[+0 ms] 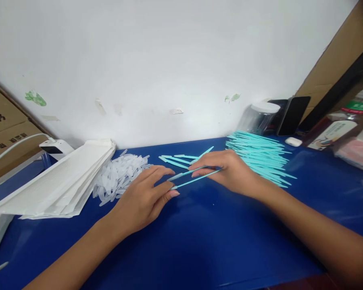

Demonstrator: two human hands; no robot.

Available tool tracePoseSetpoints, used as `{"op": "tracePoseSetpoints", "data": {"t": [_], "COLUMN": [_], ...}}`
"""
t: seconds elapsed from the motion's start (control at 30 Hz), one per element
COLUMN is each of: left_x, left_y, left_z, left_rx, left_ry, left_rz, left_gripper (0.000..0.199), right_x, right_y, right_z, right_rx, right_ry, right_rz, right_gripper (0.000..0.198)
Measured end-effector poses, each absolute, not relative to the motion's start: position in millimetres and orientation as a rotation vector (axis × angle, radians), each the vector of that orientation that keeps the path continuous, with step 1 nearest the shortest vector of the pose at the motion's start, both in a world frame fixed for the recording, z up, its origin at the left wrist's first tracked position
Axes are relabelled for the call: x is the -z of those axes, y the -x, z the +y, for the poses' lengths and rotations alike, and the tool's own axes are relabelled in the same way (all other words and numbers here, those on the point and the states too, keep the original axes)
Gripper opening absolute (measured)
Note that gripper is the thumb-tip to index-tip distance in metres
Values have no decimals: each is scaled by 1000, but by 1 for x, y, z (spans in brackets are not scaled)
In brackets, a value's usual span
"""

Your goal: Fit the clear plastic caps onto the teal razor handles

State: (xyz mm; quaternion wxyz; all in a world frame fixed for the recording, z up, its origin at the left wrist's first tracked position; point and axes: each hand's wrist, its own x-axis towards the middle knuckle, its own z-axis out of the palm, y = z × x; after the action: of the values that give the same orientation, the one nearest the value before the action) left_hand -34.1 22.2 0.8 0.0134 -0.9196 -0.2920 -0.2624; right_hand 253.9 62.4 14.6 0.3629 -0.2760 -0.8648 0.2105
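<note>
Two thin turquoise sticks stretch between my hands above the blue table. My right hand pinches them near their right ends, between thumb and fingers. At their left ends, the thumb and fingers of my left hand close around the tips. The upper stick's left part looks paler, as if a translucent sleeve covers it; the exact contact is hidden by my fingers. Just behind my hands lie several loose turquoise sticks. Left of them is a heap of small translucent white sleeve-like pieces, partly behind my left hand.
A large pile of turquoise sticks lies behind my right forearm. White padded envelopes are stacked at left, near a white device with a cable. A lidded clear jar, a phone and a bottle stand at right.
</note>
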Motion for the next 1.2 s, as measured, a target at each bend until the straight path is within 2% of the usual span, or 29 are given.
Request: {"op": "tracePoseSetpoints", "data": {"t": [0.2, 0.3, 0.5, 0.57, 0.67, 0.8, 1.1, 1.2], "left_x": [-2, -4, -5, -3, -2, -1, 2, 2], "left_y": [31, 30, 30, 32, 33, 32, 28, 27], "left_z": [21, 21, 22, 23, 25, 23, 20, 19], "left_rx": [694, 673, 665, 679, 685, 699, 715, 717], "left_ry": [3059, 3039, 2982, 2966, 2976, 3000, 3005, 3024], "left_rz": [-902, -908, -900, -924, -928, -868, -825, -825], "left_gripper": [23, 28, 25, 24, 23, 21, 25, 26], "right_x": [-15, -18, -23, -17, -5, 7, 9, 13], "right_y": [-254, -255, -263, -271, -283, -289, -285, -284], "right_z": [59, 58, 64, 74, 92, 105, 103, 106], "right_rx": [-852, -906, -845, -675, -364, -308, -342, -335], "right_ry": [700, 663, 837, 966, 1143, 1194, 1192, 1163], "right_rz": [-2230, -2290, -2350, -2368, -2436, -2487, -2482, -2502], "right_gripper": [24, 34, 47, 43, 27, 7, 6, 11]}}
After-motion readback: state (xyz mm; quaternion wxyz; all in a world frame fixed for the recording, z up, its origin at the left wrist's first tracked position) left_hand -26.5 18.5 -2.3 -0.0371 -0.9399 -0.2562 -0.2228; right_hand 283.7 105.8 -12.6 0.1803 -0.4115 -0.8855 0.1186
